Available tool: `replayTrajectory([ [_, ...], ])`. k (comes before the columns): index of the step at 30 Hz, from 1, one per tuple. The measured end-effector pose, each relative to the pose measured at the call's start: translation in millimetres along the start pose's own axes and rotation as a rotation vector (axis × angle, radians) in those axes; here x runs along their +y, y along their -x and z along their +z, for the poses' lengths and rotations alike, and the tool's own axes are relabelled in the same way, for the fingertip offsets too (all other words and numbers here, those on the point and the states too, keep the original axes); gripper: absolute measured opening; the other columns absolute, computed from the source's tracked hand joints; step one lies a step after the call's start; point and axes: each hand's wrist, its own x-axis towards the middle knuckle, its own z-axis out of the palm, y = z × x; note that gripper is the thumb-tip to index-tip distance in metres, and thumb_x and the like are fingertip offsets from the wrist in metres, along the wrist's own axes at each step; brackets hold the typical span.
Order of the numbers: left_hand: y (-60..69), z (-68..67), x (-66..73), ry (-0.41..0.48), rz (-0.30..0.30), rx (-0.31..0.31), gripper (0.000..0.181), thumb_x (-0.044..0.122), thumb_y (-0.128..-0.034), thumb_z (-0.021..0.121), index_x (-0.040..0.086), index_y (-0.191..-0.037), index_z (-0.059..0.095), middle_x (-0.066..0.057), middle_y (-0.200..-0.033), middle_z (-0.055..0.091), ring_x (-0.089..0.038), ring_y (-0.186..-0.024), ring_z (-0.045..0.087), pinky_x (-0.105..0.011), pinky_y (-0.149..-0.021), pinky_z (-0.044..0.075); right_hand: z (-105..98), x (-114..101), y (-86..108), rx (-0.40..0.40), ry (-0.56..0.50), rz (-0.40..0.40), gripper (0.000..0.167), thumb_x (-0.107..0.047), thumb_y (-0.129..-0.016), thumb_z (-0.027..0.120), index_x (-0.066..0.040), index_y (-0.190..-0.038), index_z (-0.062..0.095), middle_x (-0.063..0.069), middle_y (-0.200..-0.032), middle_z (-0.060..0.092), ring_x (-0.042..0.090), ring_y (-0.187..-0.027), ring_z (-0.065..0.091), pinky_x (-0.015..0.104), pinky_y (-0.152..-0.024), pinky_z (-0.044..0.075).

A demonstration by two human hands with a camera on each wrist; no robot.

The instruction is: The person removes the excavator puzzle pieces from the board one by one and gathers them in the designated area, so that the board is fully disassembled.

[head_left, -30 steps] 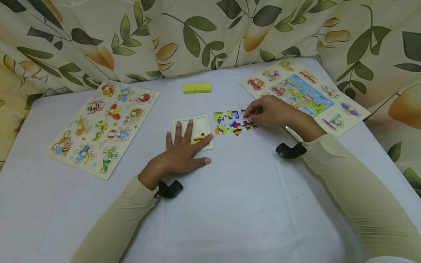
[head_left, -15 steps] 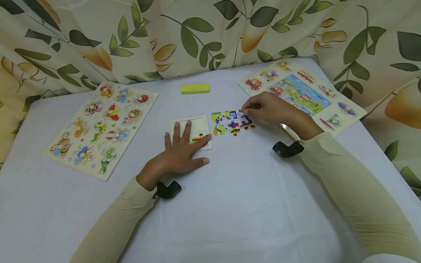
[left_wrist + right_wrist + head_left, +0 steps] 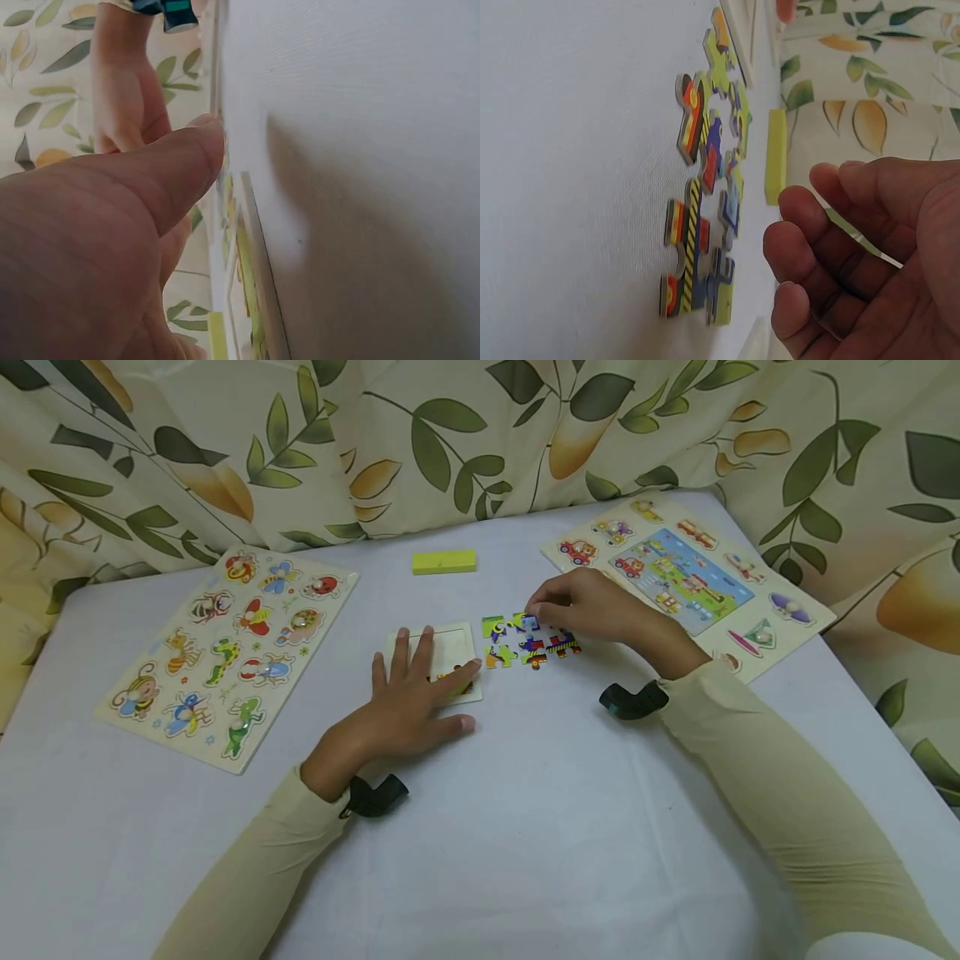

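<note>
The left hand (image 3: 397, 710) rests with spread fingers over a small white puzzle tray (image 3: 472, 643), partly covering the picture in its lower part. Just right of the tray, several interlocking jigsaw pieces (image 3: 502, 656) lie in two rows. Above their upper row is the right hand (image 3: 592, 606), its fingers loosely bent and thumb near the index finger; no piece shows in its grasp. In the right wrist view, the fingers (image 3: 791, 251) are beside a yellow-and-black striped piece (image 3: 692, 240) and do not touch it. The left thumb (image 3: 180, 169) stands off the tray edge (image 3: 262, 277).
An insect puzzle board (image 3: 281, 693) lies at the left, and a vehicle picture board (image 3: 795, 635) at the right, partly behind the right arm. A yellow-green block (image 3: 444, 562) sits near the back edge. Leaf-patterned cloth (image 3: 450, 452) hangs behind the table.
The right hand has moved left, from over the right end of the pieces to nearer their middle. The left hand has shifted slightly left on the tray.
</note>
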Motion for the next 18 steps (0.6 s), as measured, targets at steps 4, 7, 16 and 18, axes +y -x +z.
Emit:
replayTrajectory([
  [4, 3.4, -0.9, -3.5, -0.006, -0.009, -0.001, 0.070, 0.054, -0.0920, 0.059, 0.042, -0.153, 0.027, -0.016, -0.159, -0.019, -0.036, -0.138, -0.031, -0.064, -0.105, -0.014, 4, -5, -4.2, -0.002, -0.020, 0.000, 0.023, -0.018, -0.099, 0.057, -0.002, -0.110, 0.071, 0.008, -0.093, 0.065, 0.021, -0.084, 0.051, 0.034, -0.073, 0.041],
  [7, 5.5, 0.0, -7.1, -0.017, -0.017, 0.000, 0.070, 0.053, -0.0915, 0.061, 0.042, -0.152, 0.027, -0.016, -0.159, -0.018, -0.036, -0.138, -0.031, -0.065, -0.105, -0.012, 8, -8, -7.2, -0.004, -0.027, 0.001, 0.023, -0.019, -0.099, 0.057, -0.003, -0.110, 0.071, 0.008, -0.094, 0.066, 0.020, -0.084, 0.052, 0.034, -0.074, 0.041],
  [16, 15.7, 3.5, -15.9, -0.051, -0.018, 0.005, 0.071, 0.053, -0.0906, 0.062, 0.043, -0.152, 0.028, -0.018, -0.159, -0.018, -0.038, -0.138, -0.032, -0.066, -0.105, -0.011, 23, -18, -14.8, -0.038, -0.106, -0.057, 0.024, -0.019, -0.099, 0.056, -0.005, -0.111, 0.071, 0.007, -0.096, 0.066, 0.019, -0.085, 0.055, 0.034, -0.075, 0.045],
  [18, 18.7, 3.8, -18.2, -0.068, -0.020, 0.007, 0.071, 0.053, -0.0904, 0.062, 0.041, -0.152, 0.029, -0.019, -0.159, -0.018, -0.039, -0.138, -0.031, -0.067, -0.105, -0.009, 26, -22, -17.0, -0.042, -0.134, -0.077, 0.024, -0.019, -0.100, 0.056, -0.004, -0.111, 0.071, 0.007, -0.098, 0.066, 0.019, -0.085, 0.055, 0.034, -0.076, 0.045],
])
